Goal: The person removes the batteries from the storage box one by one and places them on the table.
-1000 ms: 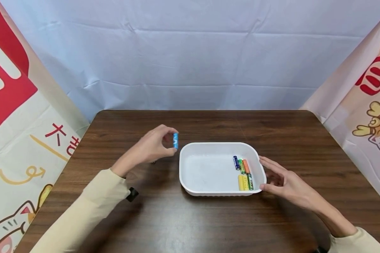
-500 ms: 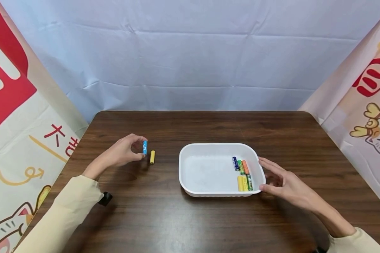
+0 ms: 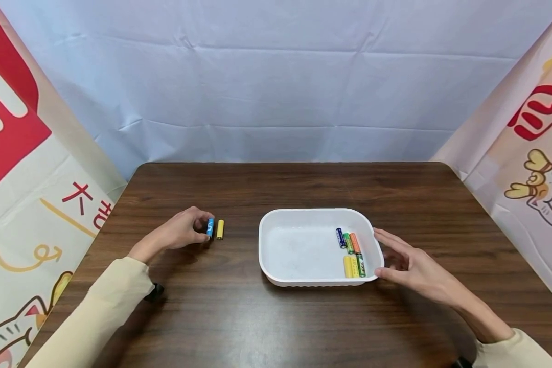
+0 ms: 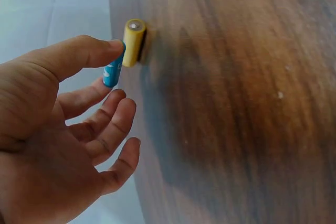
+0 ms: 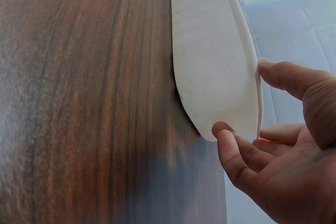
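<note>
My left hand (image 3: 184, 228) pinches a light-blue battery (image 3: 210, 227) upright between thumb and fingertips, low over the table. A yellow battery (image 3: 220, 229) stands just right of it; the left wrist view shows the yellow battery (image 4: 134, 43) with its metal top and the blue battery (image 4: 113, 71) under my thumb. My right hand (image 3: 420, 268) holds the right end of a white tray (image 3: 299, 282), thumb at the near corner and fingers against the end wall. In the right wrist view, bent fingers (image 5: 231, 150) touch the tray's outer side (image 5: 215, 61).
Inside the tray's right part lie several batteries: a dark-blue battery (image 3: 340, 238), a green battery (image 3: 348, 244), an orange battery (image 3: 354, 243), a green-and-black battery (image 3: 361, 266) and yellow ones (image 3: 348, 267). A brown wooden table (image 3: 276, 327) bears everything; a pale cloth (image 3: 267, 102) hangs behind.
My left hand has moved left with the light-blue battery, then lowered it beside the yellow battery, which was hidden a second ago. My right hand stays at the tray.
</note>
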`<state>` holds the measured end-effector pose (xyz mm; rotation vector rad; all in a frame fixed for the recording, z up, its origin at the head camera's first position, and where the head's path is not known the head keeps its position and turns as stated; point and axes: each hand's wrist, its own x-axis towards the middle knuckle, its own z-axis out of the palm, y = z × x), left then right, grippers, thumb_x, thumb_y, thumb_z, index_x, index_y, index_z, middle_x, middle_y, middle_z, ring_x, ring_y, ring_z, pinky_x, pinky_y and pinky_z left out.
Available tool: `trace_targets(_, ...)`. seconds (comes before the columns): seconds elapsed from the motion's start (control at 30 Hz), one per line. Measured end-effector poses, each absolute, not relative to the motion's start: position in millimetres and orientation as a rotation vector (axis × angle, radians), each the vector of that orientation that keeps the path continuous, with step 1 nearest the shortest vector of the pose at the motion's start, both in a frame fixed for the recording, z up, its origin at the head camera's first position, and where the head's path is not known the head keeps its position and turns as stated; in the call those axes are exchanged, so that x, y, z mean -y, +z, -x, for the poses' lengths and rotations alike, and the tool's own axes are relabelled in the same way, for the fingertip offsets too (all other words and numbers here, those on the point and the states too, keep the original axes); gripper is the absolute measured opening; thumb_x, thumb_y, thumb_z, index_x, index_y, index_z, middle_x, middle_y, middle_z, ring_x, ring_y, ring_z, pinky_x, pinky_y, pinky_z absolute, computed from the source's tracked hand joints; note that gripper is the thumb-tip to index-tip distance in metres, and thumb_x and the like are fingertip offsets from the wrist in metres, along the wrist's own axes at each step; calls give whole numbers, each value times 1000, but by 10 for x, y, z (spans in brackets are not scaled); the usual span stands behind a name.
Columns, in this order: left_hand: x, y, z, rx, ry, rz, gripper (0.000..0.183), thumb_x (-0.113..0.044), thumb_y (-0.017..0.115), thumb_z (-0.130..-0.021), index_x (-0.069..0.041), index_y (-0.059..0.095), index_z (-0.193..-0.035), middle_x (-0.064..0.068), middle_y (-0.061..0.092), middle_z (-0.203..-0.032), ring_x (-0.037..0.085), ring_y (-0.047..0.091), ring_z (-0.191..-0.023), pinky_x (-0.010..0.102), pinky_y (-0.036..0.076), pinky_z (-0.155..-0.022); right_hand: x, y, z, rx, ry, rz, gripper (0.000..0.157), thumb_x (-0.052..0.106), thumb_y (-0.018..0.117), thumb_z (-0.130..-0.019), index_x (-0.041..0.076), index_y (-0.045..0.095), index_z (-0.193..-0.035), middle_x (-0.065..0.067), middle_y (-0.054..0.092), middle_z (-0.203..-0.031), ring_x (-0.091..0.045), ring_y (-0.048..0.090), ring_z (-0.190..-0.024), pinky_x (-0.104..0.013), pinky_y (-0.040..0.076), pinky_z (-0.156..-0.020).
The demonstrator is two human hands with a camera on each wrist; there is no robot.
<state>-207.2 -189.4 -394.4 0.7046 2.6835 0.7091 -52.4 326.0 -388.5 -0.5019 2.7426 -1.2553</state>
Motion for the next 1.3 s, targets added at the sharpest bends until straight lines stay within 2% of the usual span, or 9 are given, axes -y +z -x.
trace_targets(0.43, 1871, -4019, 2116, -2642, 680, -667, 50, -7, 74, -95, 8, 57, -140, 18, 57, -116, 26, 55, -95, 40, 51, -80, -3248, -3869, 526, -2731, -1266, 500, 76, 14, 77, -95, 1, 37, -158, -22, 34, -161, -6, 63, -102, -26, 55, -70)
trace_targets(0.73, 1860, -4021, 2117, -2619, 687, -653, 57, -7, 74, -95, 7, 51, -146, 20, 55, -120, 26, 54, -95, 39, 50, -80, -3254, -3874, 522, -2732, -1258, 499, 77, 14, 77, -95, 0, 36, -158, -23, 33, -161, -6, 63, -103, -25, 54, -71)
trace_targets(1.3, 1929, -3919, 2110, -2615, 715, -654, 63, -9, 74, -96, 5, 46, -150, 24, 56, -128, 31, 58, -104, 45, 51, -83, -3253, -3877, 520, -2735, -1261, 491, 76, 15, 78, -95, 1, 37, -158, -21, 34, -161, -6, 63, -102, -25, 54, -72)
